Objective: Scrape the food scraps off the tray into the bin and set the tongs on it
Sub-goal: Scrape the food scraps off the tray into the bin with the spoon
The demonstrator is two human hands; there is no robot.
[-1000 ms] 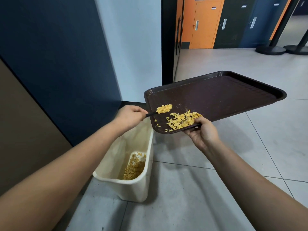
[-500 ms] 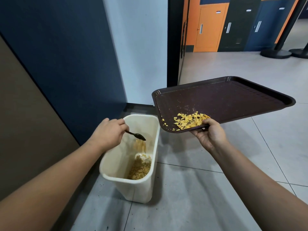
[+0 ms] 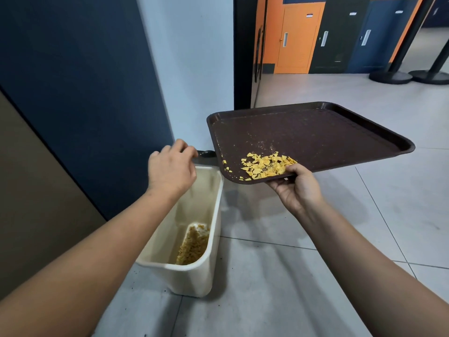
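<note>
the right hand (image 3: 297, 188) holds the brown tray (image 3: 315, 132) by its near edge, thumb curled over the rim and the other fingers underneath, keeping it tilted down toward the cream bin (image 3: 209, 263) that stands on the floor just below and to the left. a loose heap of yellow food scraps (image 3: 266, 165) sits in the tray's near corner, right against that thumb, with a few stray flakes closer to the corner lip. the left hand (image 3: 171, 169) hovers above the bin's far end, fingers curled around a dark utensil, presumably the tongs (image 3: 206, 153), whose tip pokes out toward the tray's left edge; how firmly it is gripped cannot be told from here. the bin already holds a layer of scraps at the bottom. the scraping looks only partly done. the main risk is spillage: the tray's low corner hangs beside the bin's rim and not squarely over the opening, so a hard sweep could send flakes onto the floor. the one-handed hold at the edge could also let the tray tip or twist when the utensil pushes on it.
</note>
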